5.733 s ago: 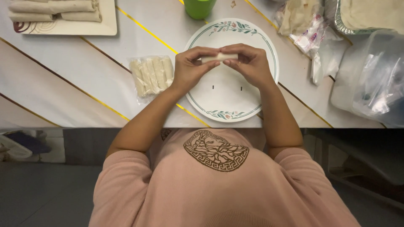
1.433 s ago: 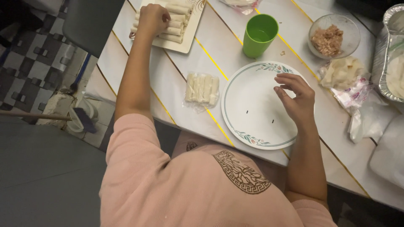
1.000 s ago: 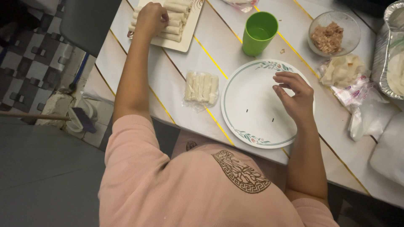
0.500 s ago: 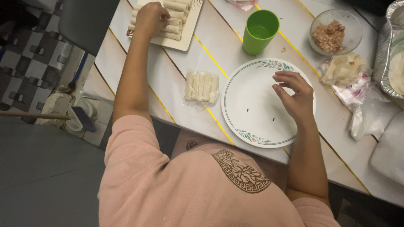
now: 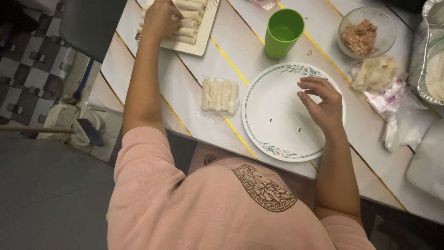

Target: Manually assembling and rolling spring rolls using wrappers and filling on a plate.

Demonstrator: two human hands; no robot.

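Fingers (image 5: 172, 18) of my left hand (image 5: 162, 17) curl down onto the rolled wrappers (image 5: 187, 21) stacked on the white rectangular tray (image 5: 203, 39) at the far left of the table (image 5: 180, 88). From the head view I can see the fingertips touching the near rolls, but I cannot tell whether they pinch one or just rest on it (the knuckles hide the contact). The arm stretches out long from the pink sleeve (image 5: 143, 162) to reach that tray.

Staying in the same head view, my right hand (image 5: 321, 102) hovers over the right part of the round plate (image 5: 273, 139), which has a green floral rim. Its fingers are loosely bent and spread, thumb apart from the rest, holding nothing. Two tiny dark specks sit on the bare plate centre.

Between the tray and the plate lies a small clear bag of pale sticks (image 5: 220, 96), just beside the plate's left rim. A green cup (image 5: 283, 32) stands just beyond the plate. Further right I see a glass bowl of minced filling (image 5: 365, 32), a heap of pale wrappers on plastic (image 5: 377, 74), and a foil tray (image 5: 430, 51) at the edge of the frame.
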